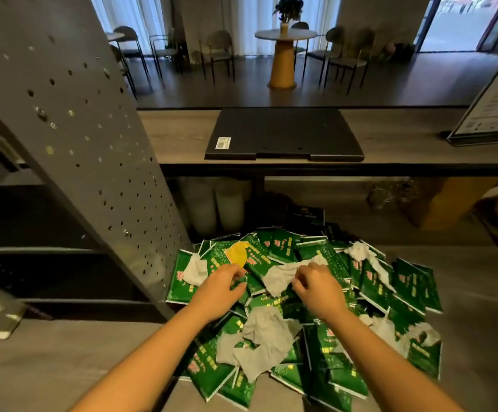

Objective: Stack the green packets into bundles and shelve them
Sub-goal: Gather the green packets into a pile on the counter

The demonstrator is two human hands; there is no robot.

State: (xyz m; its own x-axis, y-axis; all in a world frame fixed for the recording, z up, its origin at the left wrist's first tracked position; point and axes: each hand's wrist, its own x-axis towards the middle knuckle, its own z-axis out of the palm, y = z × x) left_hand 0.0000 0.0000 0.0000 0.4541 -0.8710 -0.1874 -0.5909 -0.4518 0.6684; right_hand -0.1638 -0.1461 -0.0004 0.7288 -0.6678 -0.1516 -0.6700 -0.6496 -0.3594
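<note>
The left hand's (pixel 222 288) grip curls on a glossy green plastic packet (pixel 242 284), while the right hand (pixel 316 289) pinches a crumpled white tissue (pixel 280 276). A loose packet heap (pixel 331 352) covers the grey surface (pixel 63 352) at six o'clock, and nothing there looks bundled or shelved.

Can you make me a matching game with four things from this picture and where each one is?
Things:
1. small yellow paper scrap
2. flat black plastic folder
3. crumpled white tissue
4. round white table

Places:
A. far back, among the chairs
B. pinched by fingers of the right hand
C. on the raised wooden counter
D. on the green packet pile, just beyond the left hand

Pairs: 1-D, 2-C, 3-B, 4-A
</note>
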